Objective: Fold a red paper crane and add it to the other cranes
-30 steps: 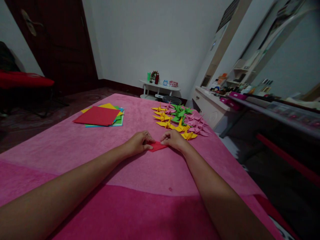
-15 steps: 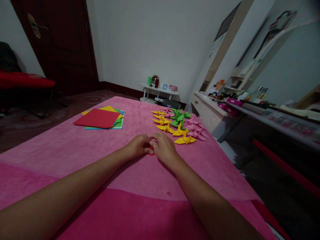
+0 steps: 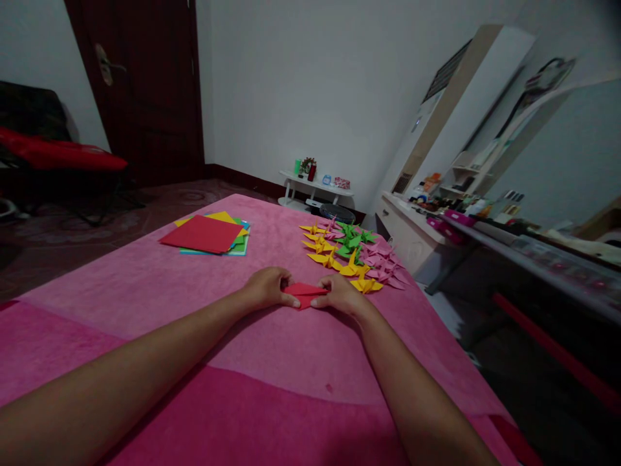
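A folded piece of red origami paper [image 3: 305,295] is stretched between my two hands, just above or on the pink cloth [image 3: 272,353]; I cannot tell if it touches. My left hand [image 3: 270,288] pinches its left end, the thumb lying along the near side. At the right end, my right hand [image 3: 342,295] grips the paper between thumb and curled fingers. Beyond my right hand sit folded paper cranes in rows: yellow cranes [image 3: 324,260], green cranes [image 3: 350,239] and pink cranes [image 3: 383,262]. The fingertips behind the paper are partly hidden.
A stack of coloured paper sheets [image 3: 202,234], red on top, lies at the far left of the cloth. Past the far edge stands a low white table [image 3: 315,184] with small items. A dresser [image 3: 412,223] is on the right, a red chair [image 3: 63,154] on the left.
My hands, close together over the red paper before, have moved apart, the right one to the right. More of the folded paper shows now. The view has shifted slightly.
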`<state>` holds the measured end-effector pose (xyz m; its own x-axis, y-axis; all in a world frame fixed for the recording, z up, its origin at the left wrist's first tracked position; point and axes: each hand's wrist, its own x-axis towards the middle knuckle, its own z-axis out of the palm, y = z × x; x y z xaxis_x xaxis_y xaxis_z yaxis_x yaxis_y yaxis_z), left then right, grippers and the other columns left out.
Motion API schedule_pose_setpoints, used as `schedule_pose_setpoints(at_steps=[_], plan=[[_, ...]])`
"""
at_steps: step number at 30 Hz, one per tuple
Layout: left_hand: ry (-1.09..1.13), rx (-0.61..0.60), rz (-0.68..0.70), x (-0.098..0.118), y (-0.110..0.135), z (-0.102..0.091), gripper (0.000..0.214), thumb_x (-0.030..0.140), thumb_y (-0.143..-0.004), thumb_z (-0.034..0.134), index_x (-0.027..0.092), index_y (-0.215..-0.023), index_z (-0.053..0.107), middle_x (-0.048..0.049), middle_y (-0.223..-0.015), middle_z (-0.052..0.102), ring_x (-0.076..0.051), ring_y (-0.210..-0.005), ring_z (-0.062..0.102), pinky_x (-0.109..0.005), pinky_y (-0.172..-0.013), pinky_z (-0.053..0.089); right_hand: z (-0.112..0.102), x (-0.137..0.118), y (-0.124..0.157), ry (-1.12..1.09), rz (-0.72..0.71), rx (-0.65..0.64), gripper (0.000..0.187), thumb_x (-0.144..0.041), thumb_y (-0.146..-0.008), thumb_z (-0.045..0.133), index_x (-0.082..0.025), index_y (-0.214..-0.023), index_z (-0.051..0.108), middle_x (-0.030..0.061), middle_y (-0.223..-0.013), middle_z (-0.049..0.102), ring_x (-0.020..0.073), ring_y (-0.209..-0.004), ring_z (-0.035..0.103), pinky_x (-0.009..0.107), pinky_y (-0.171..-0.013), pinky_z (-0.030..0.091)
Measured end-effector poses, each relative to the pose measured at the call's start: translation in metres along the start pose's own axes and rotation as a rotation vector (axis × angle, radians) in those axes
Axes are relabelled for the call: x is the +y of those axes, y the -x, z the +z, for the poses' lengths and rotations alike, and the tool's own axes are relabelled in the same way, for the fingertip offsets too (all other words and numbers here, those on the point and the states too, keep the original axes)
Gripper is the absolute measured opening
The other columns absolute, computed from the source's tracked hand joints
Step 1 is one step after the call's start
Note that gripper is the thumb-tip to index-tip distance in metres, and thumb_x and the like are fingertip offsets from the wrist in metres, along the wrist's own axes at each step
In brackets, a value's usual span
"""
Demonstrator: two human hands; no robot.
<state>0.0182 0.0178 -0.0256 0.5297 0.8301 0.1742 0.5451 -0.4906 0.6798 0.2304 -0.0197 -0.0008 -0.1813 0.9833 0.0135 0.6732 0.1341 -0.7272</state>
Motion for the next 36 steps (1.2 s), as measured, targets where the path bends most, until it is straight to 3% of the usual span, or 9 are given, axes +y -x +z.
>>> schedule_pose_setpoints(at_steps=[6, 11, 17, 20, 23, 28, 31, 36], plan=[[0.38, 0.1, -0.002, 0.004, -0.002, -0.001, 0.028, 0.039, -0.071, 0.061, 0.011, -0.07, 0.067, -0.0009, -0.062, 0.061, -0.011, -0.054, 0.05, -0.021, -0.051, 0.034, -0.006, -0.011, 0.0, -0.177, -0.035, 0.023, 0.017, -0.02, -0.055, 0.071, -0.012, -0.062, 0.057, -0.0042, -0.056, 0.051, 0.0078, -0.05, 0.043, 0.02, -0.047, 0.031], [0.367, 0.185, -0.007, 0.013, -0.001, -0.002, 0.026, 0.036, -0.07, 0.063, 0.011, -0.07, 0.069, -0.0015, -0.061, 0.063, -0.012, -0.054, 0.052, -0.021, -0.051, 0.036, -0.003, -0.021, 0.002, -0.197, -0.165, 0.077, 0.019, -0.026, -0.065, 0.068, -0.012, -0.077, 0.064, 0.0001, -0.066, 0.06, 0.0098, -0.057, 0.049, 0.02, -0.051, 0.036], [0.38, 0.261, 0.07, 0.022, 0.002, 0.001, 0.025, 0.035, -0.072, 0.063, 0.013, -0.081, 0.071, -0.0047, -0.074, 0.069, -0.016, -0.065, 0.059, -0.023, -0.058, 0.043, 0.005, -0.019, -0.006, -0.124, -0.17, 0.253, 0.011, -0.022, -0.069, 0.062, -0.014, -0.074, 0.067, 0.0023, -0.069, 0.066, 0.0125, -0.06, 0.056, 0.021, -0.054, 0.04], [0.361, 0.31, 0.114, 0.026, 0.004, -0.001, 0.025, 0.035, -0.074, 0.061, 0.015, -0.084, 0.072, -0.0059, -0.079, 0.071, -0.018, -0.07, 0.061, -0.025, -0.064, 0.045, 0.006, -0.02, -0.006, -0.103, -0.196, 0.281, 0.009, -0.021, -0.067, 0.063, -0.015, -0.071, 0.068, 0.0016, -0.067, 0.066, 0.0124, -0.06, 0.055, 0.022, -0.055, 0.039], [0.373, 0.32, 0.127, 0.031, 0.006, -0.003, 0.023, 0.034, -0.076, 0.06, 0.014, -0.078, 0.072, -0.0049, -0.072, 0.07, -0.015, -0.065, 0.059, -0.023, -0.06, 0.043, 0.005, -0.025, -0.003, -0.11, -0.225, 0.303, 0.007, -0.02, -0.067, 0.064, -0.015, -0.07, 0.068, 0.0007, -0.065, 0.065, 0.0121, -0.059, 0.055, 0.021, -0.055, 0.039], [0.516, 0.289, 0.05, 0.031, 0.003, -0.007, 0.027, 0.036, -0.075, 0.06, 0.011, -0.075, 0.071, -0.0057, -0.07, 0.068, -0.015, -0.061, 0.058, -0.023, -0.058, 0.043, 0.003, -0.029, -0.001, -0.098, -0.242, 0.321, 0.009, -0.024, -0.069, 0.064, -0.016, -0.068, 0.068, 0.0002, -0.062, 0.064, 0.0119, -0.057, 0.055, 0.022, -0.054, 0.038], [0.457, 0.311, 0.052, 0.031, 0.002, -0.008, 0.026, 0.036, -0.075, 0.061, 0.012, -0.073, 0.07, -0.0051, -0.068, 0.067, -0.014, -0.06, 0.057, -0.023, -0.057, 0.042, 0.002, -0.028, -0.002, -0.059, -0.227, 0.336, 0.011, -0.026, -0.069, 0.064, -0.016, -0.066, 0.068, 0.0002, -0.06, 0.063, 0.0118, -0.054, 0.053, 0.022, -0.052, 0.037], [0.358, 0.386, 0.135, 0.031, 0.003, -0.007, 0.027, 0.034, -0.071, 0.065, 0.017, -0.091, 0.068, -0.0024, -0.076, 0.068, -0.013, -0.065, 0.058, -0.022, -0.061, 0.045, 0.002, -0.034, 0.0, -0.059, -0.236, 0.353, 0.006, -0.023, -0.067, 0.065, -0.017, -0.067, 0.067, 0.0007, -0.062, 0.063, 0.013, -0.057, 0.055, 0.023, -0.054, 0.04]])
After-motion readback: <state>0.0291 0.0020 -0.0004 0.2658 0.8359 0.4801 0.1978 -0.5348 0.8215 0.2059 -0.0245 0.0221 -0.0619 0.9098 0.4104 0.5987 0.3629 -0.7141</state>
